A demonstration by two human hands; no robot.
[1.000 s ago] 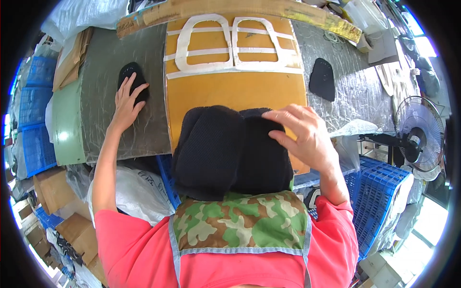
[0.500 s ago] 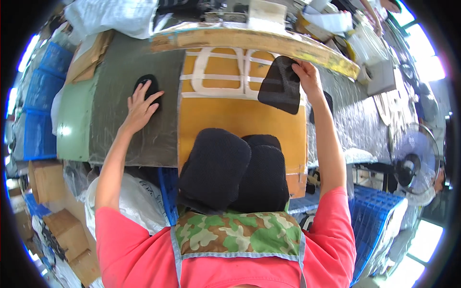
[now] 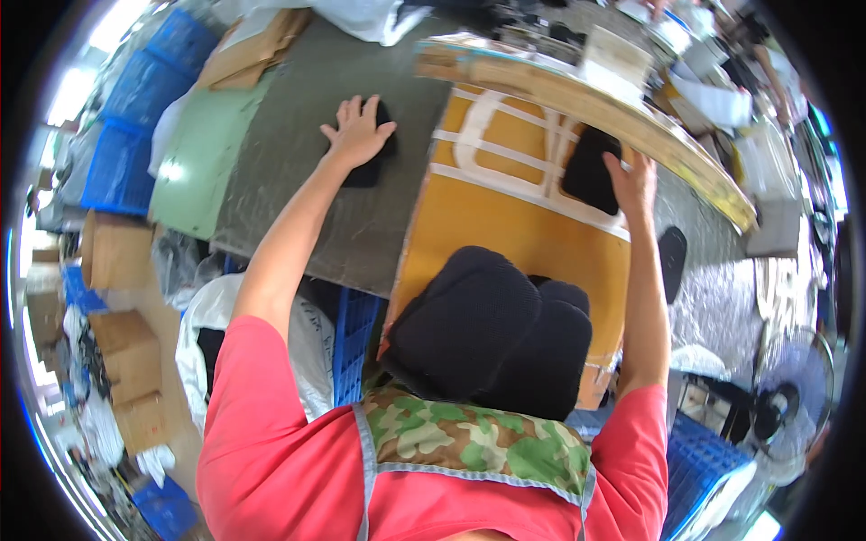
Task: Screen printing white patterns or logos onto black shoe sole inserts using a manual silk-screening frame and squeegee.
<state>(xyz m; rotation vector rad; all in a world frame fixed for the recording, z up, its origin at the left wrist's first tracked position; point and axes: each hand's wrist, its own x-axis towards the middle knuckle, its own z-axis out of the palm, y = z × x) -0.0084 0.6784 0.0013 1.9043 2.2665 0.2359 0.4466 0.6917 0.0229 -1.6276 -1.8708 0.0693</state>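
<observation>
My left hand (image 3: pixel 359 137) is spread out on a black fabric piece (image 3: pixel 365 171) on the dark tabletop, hiding much of it. On the orange board (image 3: pixel 514 216), a black mesh panel (image 3: pixel 591 171) lies flat inside the right one of two white outlined frames (image 3: pixel 474 122). My right hand (image 3: pixel 634 185) rests at that panel's right edge, thumb on it and fingers apart. Stacks of larger black fabric pieces (image 3: pixel 465 320) lie at the board's near edge, against my apron. Another black rounded piece (image 3: pixel 672 261) lies right of my right forearm.
A wooden beam (image 3: pixel 577 95) runs along the board's far edge. Blue crates (image 3: pixel 122 162) and cardboard boxes (image 3: pixel 117 248) stand at the left. A fan (image 3: pixel 794 388) and a blue crate (image 3: pixel 708 473) are at the right.
My right hand has brought the black mesh panel down from the air onto the right white frame. The view has turned, and the left hand remains over a black piece.
</observation>
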